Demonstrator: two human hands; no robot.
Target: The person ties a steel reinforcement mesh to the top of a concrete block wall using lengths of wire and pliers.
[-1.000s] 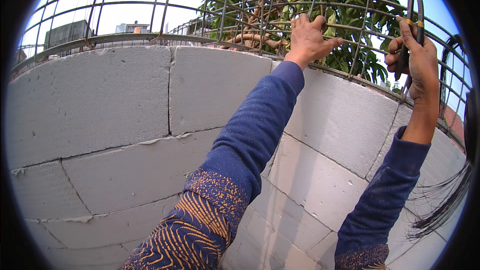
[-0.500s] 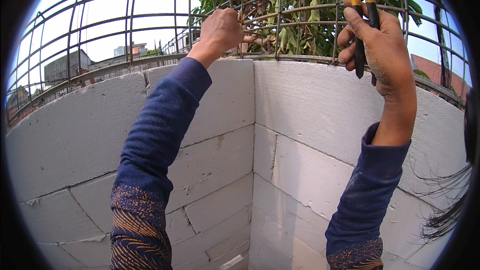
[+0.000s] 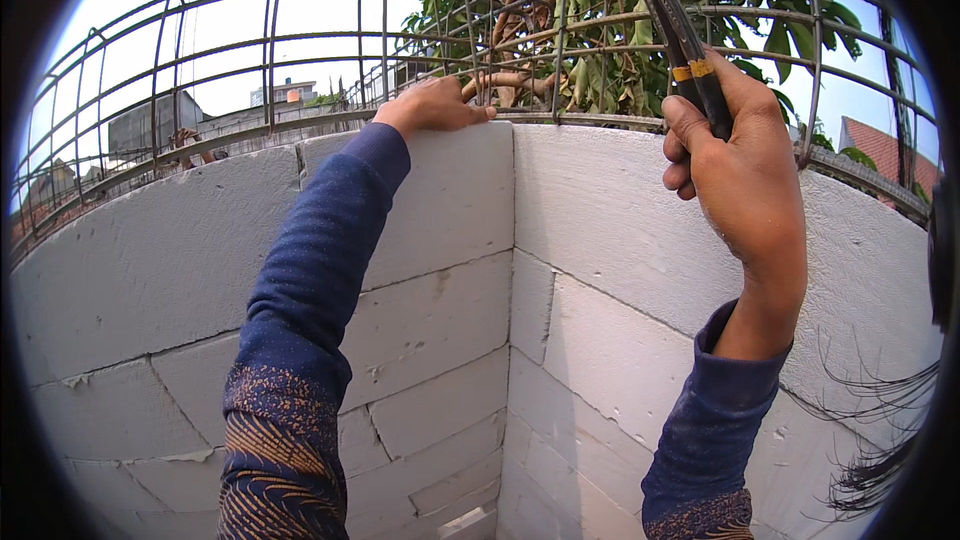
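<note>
My left hand [image 3: 432,105] rests on top of the block wall [image 3: 440,190] close to the inner corner, its thumb side toward me and one digit stretched to the right; the other fingers are partly hidden. Raised on the right, my right hand [image 3: 735,145] is closed round the black, yellow-banded handles of a pair of pliers [image 3: 690,55]. The handles lie together, and the metal end tilts up and left past the picture's top edge. Just behind both hands runs a rebar cage [image 3: 375,40] along the wall top.
Two pale block walls meet at a corner in front of me. Leafy branches [image 3: 595,70] press against the cage behind the corner. Dark strands [image 3: 880,460] hang at the right edge. Rooftops [image 3: 880,152] stand beyond the wall.
My left hand has dropped from a fist beside the bars onto the wall top, its fingers loosened. My right hand has moved lower and slightly left, tilting the pliers leftward, their handles now together.
</note>
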